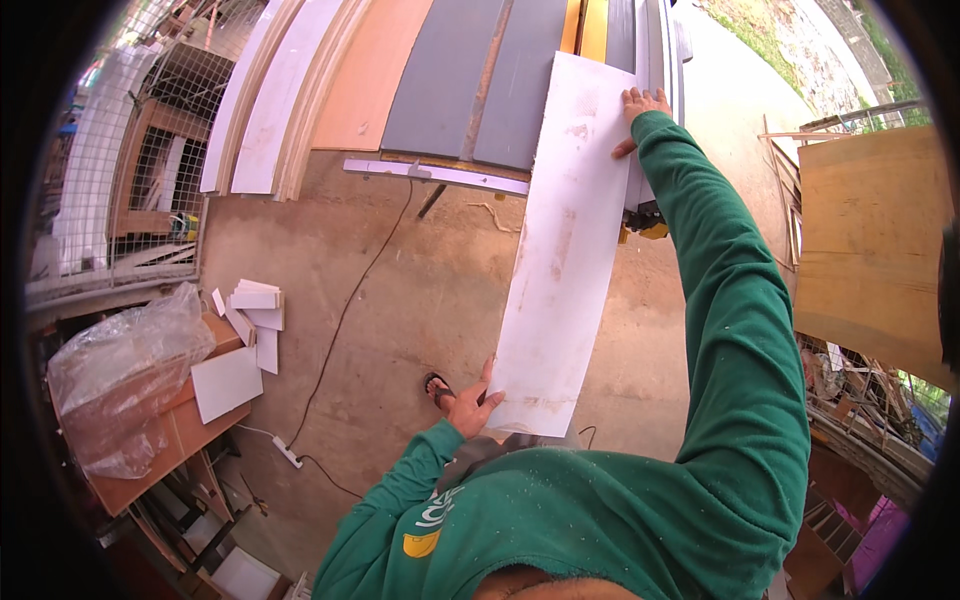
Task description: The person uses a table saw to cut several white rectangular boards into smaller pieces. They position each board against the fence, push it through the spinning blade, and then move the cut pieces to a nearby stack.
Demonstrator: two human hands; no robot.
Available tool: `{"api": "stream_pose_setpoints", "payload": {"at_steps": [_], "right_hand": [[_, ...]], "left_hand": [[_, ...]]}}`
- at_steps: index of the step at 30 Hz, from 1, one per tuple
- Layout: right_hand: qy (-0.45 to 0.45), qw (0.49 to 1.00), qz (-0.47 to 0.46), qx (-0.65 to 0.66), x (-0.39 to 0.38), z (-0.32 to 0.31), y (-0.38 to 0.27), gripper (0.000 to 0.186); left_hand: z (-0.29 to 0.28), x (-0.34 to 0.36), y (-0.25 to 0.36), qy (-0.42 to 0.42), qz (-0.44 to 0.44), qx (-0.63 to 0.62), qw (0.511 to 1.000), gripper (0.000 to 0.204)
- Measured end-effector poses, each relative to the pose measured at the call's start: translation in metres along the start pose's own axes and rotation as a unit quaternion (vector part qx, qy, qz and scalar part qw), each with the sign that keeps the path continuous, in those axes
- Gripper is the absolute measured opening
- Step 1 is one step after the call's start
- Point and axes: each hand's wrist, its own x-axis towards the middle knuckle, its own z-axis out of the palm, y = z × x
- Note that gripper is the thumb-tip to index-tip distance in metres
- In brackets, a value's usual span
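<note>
A long white board [560, 270] lies with its far end on the grey top of a table saw [440, 90]; its near end reaches back to my body. Brown smudges mark its face. My left hand [470, 405] grips the board's left edge near the close end, thumb on top and the other fingers partly hidden at the edge. Farther off, my right hand [645, 115] rests at the board's right edge, beside the saw's long fence [655, 60]. Its fingers are spread and its thumb is apart from them.
Long white boards [290, 110] and an orange-brown panel [365, 75] lie left of the saw top. A black cable [345, 310] crosses the floor to a white power strip [287, 452]. White offcuts [255, 305] and plastic sheeting [130, 370] are at left; a wooden panel [870, 250] stands right.
</note>
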Motion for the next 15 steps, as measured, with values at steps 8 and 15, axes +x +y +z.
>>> {"api": "stream_pose_setpoints", "payload": {"at_steps": [8,15], "right_hand": [[0.008,1.0,0.0,0.006,0.009,-0.011,0.003,0.126],[0.016,1.0,0.001,0.003,0.015,-0.017,0.008,0.131]], "left_hand": [[0.001,0.013,-0.017,0.04,0.054,0.032,0.997,0.075],[0.0,0.021,-0.005,0.048,0.051,0.043,0.997,0.075]]}}
